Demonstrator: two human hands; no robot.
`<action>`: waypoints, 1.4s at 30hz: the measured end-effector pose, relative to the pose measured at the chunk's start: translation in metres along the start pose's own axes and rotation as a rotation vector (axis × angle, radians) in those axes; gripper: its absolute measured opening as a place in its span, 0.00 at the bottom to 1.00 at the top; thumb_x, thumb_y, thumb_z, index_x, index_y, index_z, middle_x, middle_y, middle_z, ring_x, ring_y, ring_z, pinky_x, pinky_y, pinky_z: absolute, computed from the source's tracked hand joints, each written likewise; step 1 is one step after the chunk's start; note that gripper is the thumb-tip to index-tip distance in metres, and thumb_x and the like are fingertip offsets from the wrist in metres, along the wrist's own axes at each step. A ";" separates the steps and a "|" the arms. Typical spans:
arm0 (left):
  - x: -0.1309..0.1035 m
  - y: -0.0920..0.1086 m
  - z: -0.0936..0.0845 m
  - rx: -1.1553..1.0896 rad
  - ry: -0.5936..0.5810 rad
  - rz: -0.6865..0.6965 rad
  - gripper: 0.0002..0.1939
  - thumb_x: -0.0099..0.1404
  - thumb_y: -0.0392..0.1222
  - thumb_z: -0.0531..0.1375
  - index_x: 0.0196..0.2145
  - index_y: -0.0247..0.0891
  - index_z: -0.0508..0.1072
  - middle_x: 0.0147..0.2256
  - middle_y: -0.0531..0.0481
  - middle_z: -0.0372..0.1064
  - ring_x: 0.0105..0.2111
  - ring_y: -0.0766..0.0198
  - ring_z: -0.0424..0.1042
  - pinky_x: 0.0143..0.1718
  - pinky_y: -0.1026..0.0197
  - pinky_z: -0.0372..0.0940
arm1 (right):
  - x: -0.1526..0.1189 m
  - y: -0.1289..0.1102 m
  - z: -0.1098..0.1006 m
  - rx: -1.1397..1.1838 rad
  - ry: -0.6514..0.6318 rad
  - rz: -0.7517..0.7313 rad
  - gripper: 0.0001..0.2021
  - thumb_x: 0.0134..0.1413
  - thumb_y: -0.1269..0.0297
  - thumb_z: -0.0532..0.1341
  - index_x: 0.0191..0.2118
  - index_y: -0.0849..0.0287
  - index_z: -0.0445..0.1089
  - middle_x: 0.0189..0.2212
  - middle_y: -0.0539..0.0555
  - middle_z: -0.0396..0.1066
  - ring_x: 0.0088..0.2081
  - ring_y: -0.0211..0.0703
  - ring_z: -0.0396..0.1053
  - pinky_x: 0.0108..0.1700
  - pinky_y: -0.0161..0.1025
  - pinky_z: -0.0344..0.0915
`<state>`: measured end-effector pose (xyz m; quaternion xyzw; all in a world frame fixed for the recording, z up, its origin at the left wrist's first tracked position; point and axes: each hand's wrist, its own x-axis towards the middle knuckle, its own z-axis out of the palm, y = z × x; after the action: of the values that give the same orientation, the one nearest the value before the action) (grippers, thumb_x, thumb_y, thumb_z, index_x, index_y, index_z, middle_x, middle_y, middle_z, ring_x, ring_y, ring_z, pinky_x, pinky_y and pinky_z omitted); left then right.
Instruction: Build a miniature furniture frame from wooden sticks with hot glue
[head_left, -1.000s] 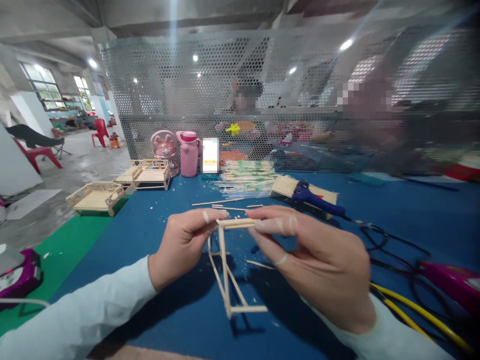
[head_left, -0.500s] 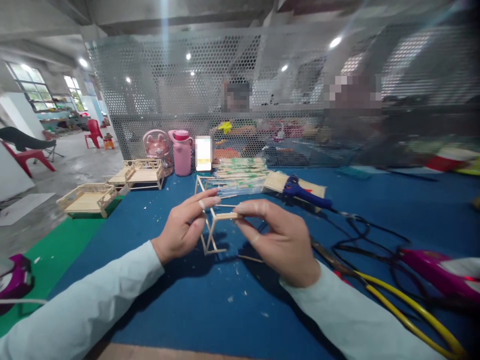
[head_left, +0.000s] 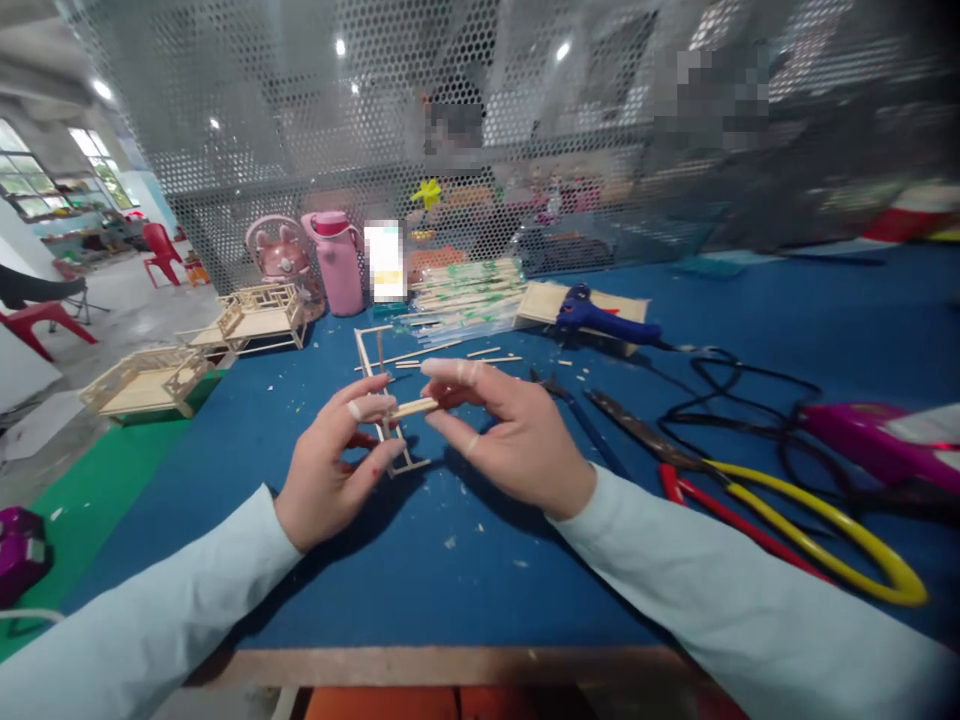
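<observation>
A small frame of thin wooden sticks (head_left: 365, 350) stands upright on the blue tabletop, the start of a miniature furniture shape. My left hand (head_left: 330, 465) is closed on its near side, thumb below and index finger above. From there a short pair of sticks (head_left: 412, 408) runs to the right. At its free end are the curved fingertips of my right hand (head_left: 517, 430), thumb below and fingers above; the exact contact is partly hidden. Pale tape wraps some fingers on both hands. Loose sticks (head_left: 457, 358) lie just behind the frame.
Beyond are stick bundles (head_left: 472, 295), a lit phone (head_left: 386, 255) and a pink bottle (head_left: 339, 265). Miniature wooden furniture (head_left: 150, 380) stands left. To the right lie a blue glue gun (head_left: 607, 318) on a wooden panel, black cables (head_left: 720, 400) and red-and-yellow-handled shears (head_left: 810, 520). A perforated screen (head_left: 300, 130) rises behind.
The view has tilted down. My left fingers have closed around the frame near the short sticks. My right index finger has lifted slightly from the sticks' end.
</observation>
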<state>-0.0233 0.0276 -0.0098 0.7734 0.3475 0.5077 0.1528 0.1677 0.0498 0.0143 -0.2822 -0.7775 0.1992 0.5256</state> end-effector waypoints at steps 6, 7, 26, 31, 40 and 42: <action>0.001 0.002 0.005 -0.009 0.046 -0.043 0.16 0.60 0.33 0.61 0.46 0.40 0.68 0.54 0.41 0.63 0.36 0.66 0.75 0.33 0.68 0.73 | -0.008 0.004 0.004 0.274 -0.057 0.323 0.34 0.44 0.73 0.62 0.60 0.51 0.56 0.48 0.55 0.68 0.36 0.37 0.72 0.42 0.39 0.71; 0.003 0.002 0.007 -0.012 0.055 -0.045 0.15 0.60 0.33 0.61 0.46 0.39 0.68 0.53 0.41 0.63 0.37 0.66 0.75 0.33 0.68 0.73 | -0.008 0.004 0.004 0.273 -0.036 0.379 0.31 0.44 0.72 0.62 0.58 0.53 0.59 0.46 0.56 0.70 0.35 0.38 0.72 0.41 0.40 0.71; 0.013 0.007 0.009 0.014 0.180 -0.118 0.05 0.62 0.39 0.60 0.34 0.38 0.76 0.42 0.44 0.76 0.45 0.56 0.74 0.45 0.54 0.71 | 0.002 -0.006 0.003 0.400 -0.045 0.591 0.12 0.54 0.59 0.59 0.27 0.61 0.73 0.23 0.51 0.72 0.23 0.34 0.68 0.30 0.33 0.66; 0.013 0.006 0.008 0.013 0.181 -0.125 0.06 0.62 0.40 0.60 0.35 0.38 0.76 0.42 0.45 0.76 0.43 0.57 0.75 0.43 0.55 0.72 | 0.000 -0.005 0.004 0.378 -0.049 0.576 0.13 0.56 0.58 0.58 0.29 0.61 0.74 0.25 0.52 0.74 0.24 0.34 0.69 0.30 0.33 0.66; 0.009 0.004 0.004 -0.020 0.152 -0.122 0.08 0.65 0.39 0.57 0.38 0.38 0.76 0.46 0.44 0.74 0.43 0.57 0.75 0.41 0.57 0.73 | 0.001 -0.009 0.001 0.402 -0.065 0.556 0.12 0.53 0.59 0.59 0.29 0.61 0.75 0.25 0.52 0.75 0.26 0.36 0.70 0.33 0.35 0.67; 0.011 0.004 0.004 -0.017 0.157 -0.131 0.08 0.64 0.39 0.58 0.37 0.38 0.77 0.44 0.44 0.75 0.43 0.57 0.75 0.41 0.57 0.73 | 0.002 -0.010 0.002 0.377 -0.070 0.555 0.11 0.53 0.60 0.59 0.29 0.60 0.75 0.25 0.52 0.74 0.26 0.36 0.70 0.32 0.35 0.67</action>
<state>-0.0151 0.0323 -0.0020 0.7057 0.4040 0.5584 0.1644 0.1633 0.0432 0.0209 -0.3739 -0.6380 0.4845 0.4673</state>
